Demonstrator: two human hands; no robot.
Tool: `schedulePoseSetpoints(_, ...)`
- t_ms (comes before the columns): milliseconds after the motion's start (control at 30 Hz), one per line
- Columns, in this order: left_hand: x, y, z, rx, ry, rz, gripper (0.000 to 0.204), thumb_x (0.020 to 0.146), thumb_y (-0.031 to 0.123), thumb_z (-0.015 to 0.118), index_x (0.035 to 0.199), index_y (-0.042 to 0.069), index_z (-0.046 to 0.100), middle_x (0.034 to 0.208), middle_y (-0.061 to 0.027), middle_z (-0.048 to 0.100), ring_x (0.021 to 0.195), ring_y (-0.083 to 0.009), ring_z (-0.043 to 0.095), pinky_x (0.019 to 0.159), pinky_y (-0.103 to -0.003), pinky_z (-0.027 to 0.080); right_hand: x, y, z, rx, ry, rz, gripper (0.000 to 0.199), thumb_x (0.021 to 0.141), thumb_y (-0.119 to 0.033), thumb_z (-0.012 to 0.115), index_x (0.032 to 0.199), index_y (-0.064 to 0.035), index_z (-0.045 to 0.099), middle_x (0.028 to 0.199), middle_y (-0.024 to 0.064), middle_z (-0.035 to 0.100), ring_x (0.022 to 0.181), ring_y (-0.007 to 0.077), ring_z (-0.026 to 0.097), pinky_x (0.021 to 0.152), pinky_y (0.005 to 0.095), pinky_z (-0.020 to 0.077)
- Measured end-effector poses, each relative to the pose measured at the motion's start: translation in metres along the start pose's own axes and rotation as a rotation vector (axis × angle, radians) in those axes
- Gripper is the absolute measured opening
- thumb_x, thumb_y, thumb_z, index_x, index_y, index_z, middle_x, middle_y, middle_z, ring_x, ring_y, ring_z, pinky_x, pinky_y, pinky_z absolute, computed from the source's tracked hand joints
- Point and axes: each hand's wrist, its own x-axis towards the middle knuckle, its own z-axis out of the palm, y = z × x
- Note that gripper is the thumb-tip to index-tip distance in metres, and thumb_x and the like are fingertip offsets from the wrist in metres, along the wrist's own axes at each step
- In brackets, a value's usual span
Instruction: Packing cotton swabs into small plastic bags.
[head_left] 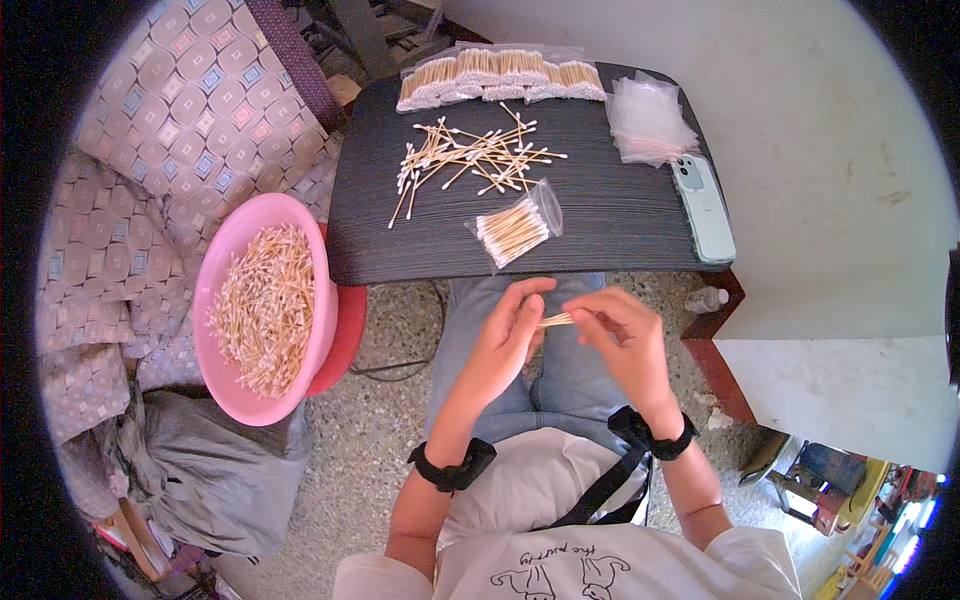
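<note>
Between my hands, just in front of the table's near edge, is a small bunch of cotton swabs with wooden sticks. My left hand is closed around one end of the bunch, which its fingers partly hide. The fingers of my right hand pinch the other end. On the dark table beyond them lies a clear bag of cotton swabs, partly filled. Behind that bag, loose cotton swabs are scattered in a crisscross heap.
Filled swab bags line the table's far edge. Empty clear bags are stacked at the far right, beside a pale phone. Left of the table, a pink basin full of swabs rests on a red stool. A wall stands at the right.
</note>
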Motion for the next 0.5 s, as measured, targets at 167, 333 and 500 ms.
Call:
schedulePoseSetpoints(167,0.009,-0.005,0.014,0.191,0.199,0.073,0.03,0.098,0.028,0.037,0.113,0.006,0.051,0.06,0.0027,0.047,0.049,-0.0036,0.04,0.045,-0.02,0.032,-0.006,0.015,0.024,-0.142,0.004,-0.118,0.013,0.091,-0.008,0.047,0.099,0.0004,0.055,0.079,0.015,0.056,0.067,0.0269,0.059,0.061,0.0334,0.0462)
schedulePoseSetpoints(333,0.003,-0.003,0.022,0.182,0.168,0.105,0.03,0.098,0.028,0.037,0.114,0.006,0.05,0.062,0.0022,0.049,0.052,-0.0037,0.042,0.048,-0.02,0.036,-0.006,0.016,0.025,-0.217,0.146,-0.228,0.014,0.093,-0.009,0.045,0.103,-0.0015,0.051,0.084,0.0174,0.057,0.071,0.034,0.058,0.063,0.0366,0.0457)
schedulePoseSetpoints(500,0.003,-0.008,0.012,0.053,0.058,0.087,0.03,0.098,0.028,0.039,0.113,0.005,0.051,0.067,0.0035,0.05,0.054,-0.0028,0.041,0.051,-0.018,0.037,-0.008,0.01,0.013,-0.076,-0.031,-0.01,0.01,0.092,-0.008,0.048,0.097,-0.0006,0.054,0.085,0.0128,0.059,0.066,0.0197,0.06,0.057,0.0303,0.0458)
